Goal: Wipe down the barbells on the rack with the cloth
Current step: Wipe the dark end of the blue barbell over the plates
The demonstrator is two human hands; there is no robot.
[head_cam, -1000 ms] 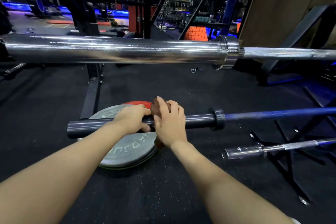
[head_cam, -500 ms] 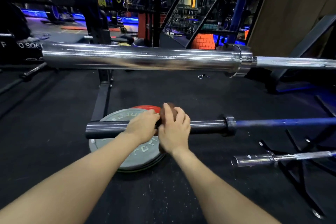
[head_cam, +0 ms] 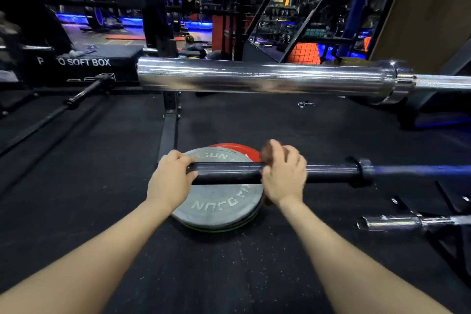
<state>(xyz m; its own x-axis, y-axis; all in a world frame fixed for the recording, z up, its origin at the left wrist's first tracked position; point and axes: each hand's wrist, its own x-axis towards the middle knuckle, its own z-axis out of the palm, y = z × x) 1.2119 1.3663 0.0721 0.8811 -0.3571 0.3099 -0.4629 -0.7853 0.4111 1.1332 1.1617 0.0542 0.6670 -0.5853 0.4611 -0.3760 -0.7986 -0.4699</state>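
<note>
Right hand (head_cam: 284,176) fingers curl over the brown cloth (head_cam: 266,153), wrapping it round the black sleeve (head_cam: 331,172); left hand (head_cam: 170,177) grips the sleeve's end. Grey plate (head_cam: 216,208) lies beneath; chrome bar (head_cam: 254,78) hangs above

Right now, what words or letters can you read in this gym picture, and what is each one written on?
"SOFT BOX", after a lone "P" and "O" with letters hidden between, on the black box.
"NUJOJUN", raised letters seen upside down on the near edge of the grey weight plate; the exact spelling is uncertain.
"JUN", on the plate's far edge; the rest is hidden by the black barbell sleeve.
Nothing else is readable.
</note>
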